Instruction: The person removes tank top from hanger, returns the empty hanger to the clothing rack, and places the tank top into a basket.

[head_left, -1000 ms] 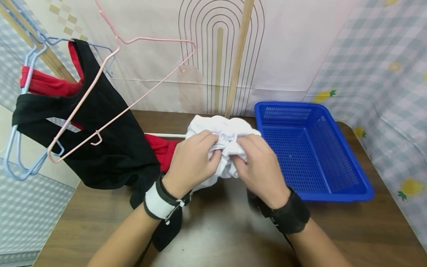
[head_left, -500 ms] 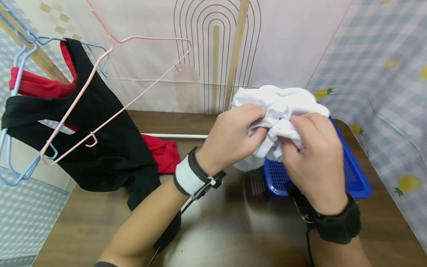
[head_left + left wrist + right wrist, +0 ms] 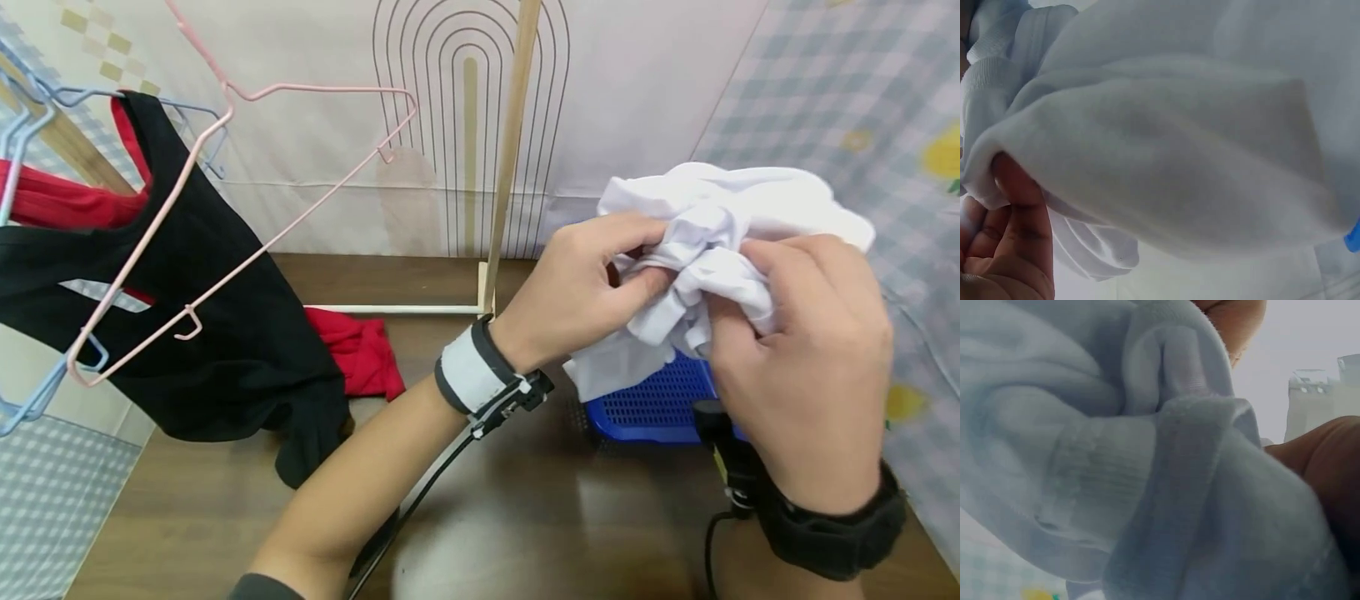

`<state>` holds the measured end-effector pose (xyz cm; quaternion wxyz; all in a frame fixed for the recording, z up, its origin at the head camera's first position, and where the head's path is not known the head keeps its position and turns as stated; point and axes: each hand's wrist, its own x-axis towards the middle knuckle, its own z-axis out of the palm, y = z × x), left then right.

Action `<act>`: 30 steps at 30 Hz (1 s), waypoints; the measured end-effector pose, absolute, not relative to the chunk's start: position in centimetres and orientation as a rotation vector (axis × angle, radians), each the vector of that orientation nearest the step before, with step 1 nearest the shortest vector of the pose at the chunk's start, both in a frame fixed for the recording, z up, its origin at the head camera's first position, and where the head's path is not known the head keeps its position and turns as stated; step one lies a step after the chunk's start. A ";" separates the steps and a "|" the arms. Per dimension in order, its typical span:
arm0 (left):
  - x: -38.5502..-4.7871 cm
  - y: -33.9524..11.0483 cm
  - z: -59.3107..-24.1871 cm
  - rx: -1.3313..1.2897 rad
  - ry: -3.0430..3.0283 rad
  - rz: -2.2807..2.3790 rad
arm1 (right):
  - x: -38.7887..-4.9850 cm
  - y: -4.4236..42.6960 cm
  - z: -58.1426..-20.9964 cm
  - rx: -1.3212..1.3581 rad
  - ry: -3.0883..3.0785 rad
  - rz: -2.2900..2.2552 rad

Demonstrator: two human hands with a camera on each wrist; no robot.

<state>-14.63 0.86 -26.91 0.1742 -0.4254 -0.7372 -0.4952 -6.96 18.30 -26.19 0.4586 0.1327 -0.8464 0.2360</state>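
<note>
White cloth (image 3: 727, 208) is held bunched between 2 and 3 o'clock in the head view; its flap hangs at 7 o'clock, over the basket (image 3: 652, 408), contact unclear. It is pinched by both hands: left hand (image 3: 592, 283) at about 9 o'clock of the bunch, right hand (image 3: 817, 358) at about 5. Pinches are best kept firm but light, folds worked apart by the thumbs, not tugged; the flap should be kept clear of the basket. Bench (image 3: 187, 517) is seen below. Bare pink hanger (image 3: 272, 242), 9 o'clock, should be avoided.
</note>
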 end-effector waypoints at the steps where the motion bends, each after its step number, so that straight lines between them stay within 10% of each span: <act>1: -14.6 1.1 -26.7 -1.209 -2.093 -1.417 | -7.0 18.6 -26.2 0.310 -2.078 0.567; 16: -17.0 2.9 -33.3 -1.085 -2.406 -1.617 | -9.6 18.8 -29.1 0.304 -2.403 0.530; 30: -17.7 3.5 -38.6 -0.922 -2.799 -0.643 | -15.6 21.1 -33.7 0.354 -3.074 0.464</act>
